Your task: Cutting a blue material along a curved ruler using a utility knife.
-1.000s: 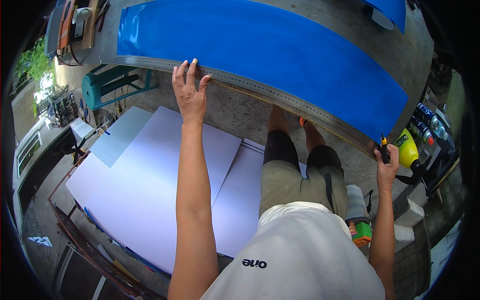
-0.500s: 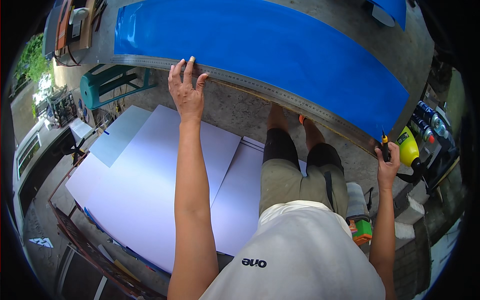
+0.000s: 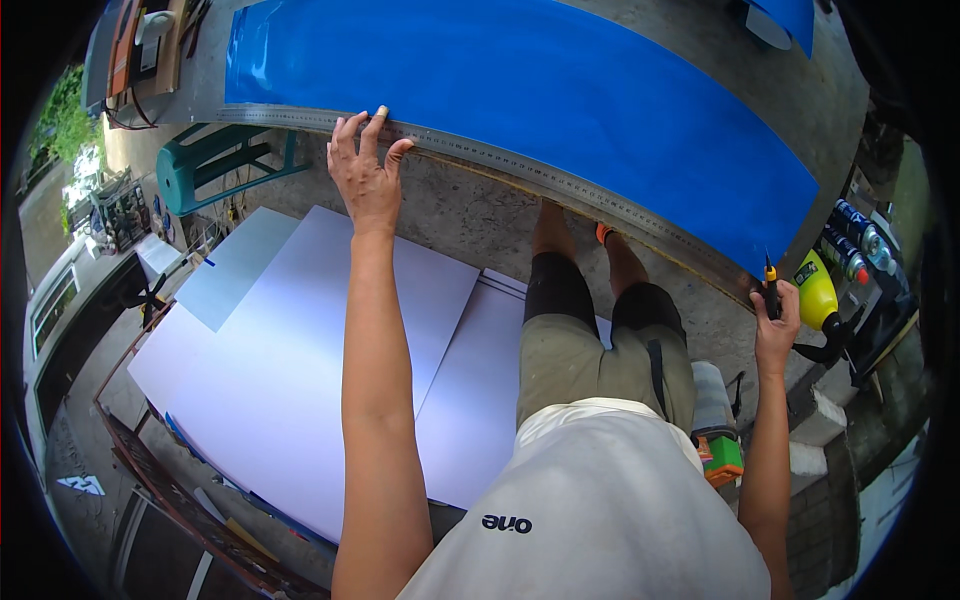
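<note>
A long blue sheet [image 3: 520,90] lies across the grey tabletop [image 3: 835,100]. Along its near edge runs a long metal ruler [image 3: 520,172], parallel with the table's front edge. My left hand [image 3: 368,175] has its fingers apart, with fingertips resting on the ruler left of its middle and the thumb near the table edge. At the ruler's right end, my right hand [image 3: 777,325] grips a black and yellow utility knife [image 3: 770,290], its tip pointing away from me beside the sheet's near right corner. Some right fingers are hidden below the table edge.
Large white boards [image 3: 290,340] lie behind me at left. A teal stool [image 3: 205,170] stands under the table's left side. A yellow-green spray bottle [image 3: 817,290] and spray cans [image 3: 855,235] sit at right. Another blue piece [image 3: 785,20] lies at the far right.
My left hand has shifted slightly left along the ruler, its fingers still apart. My right hand with the utility knife stays almost in place.
</note>
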{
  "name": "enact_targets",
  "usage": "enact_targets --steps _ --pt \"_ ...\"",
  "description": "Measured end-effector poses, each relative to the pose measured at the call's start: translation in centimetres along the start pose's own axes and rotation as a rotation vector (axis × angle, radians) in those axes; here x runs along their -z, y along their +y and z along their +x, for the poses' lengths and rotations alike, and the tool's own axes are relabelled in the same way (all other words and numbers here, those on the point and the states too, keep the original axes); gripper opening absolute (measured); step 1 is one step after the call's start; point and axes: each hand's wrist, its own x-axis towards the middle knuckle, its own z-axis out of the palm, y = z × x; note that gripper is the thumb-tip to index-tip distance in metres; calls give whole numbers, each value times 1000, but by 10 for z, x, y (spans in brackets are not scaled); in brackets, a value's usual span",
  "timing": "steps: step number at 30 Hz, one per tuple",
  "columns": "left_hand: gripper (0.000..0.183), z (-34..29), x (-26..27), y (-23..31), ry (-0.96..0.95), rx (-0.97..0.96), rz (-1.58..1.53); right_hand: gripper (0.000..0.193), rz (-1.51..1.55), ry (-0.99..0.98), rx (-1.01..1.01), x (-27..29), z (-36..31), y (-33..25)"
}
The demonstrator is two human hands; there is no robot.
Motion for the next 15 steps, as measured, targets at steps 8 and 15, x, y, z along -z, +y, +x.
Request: enact_targets --steps 8,15 --pt "58 3 -1 -2 10 -24 -22 32 -60 -12 23 1 1 -3" --pt "55 5 -3 -3 21 -7 -70 32 -69 -15 37 1 1 -4"
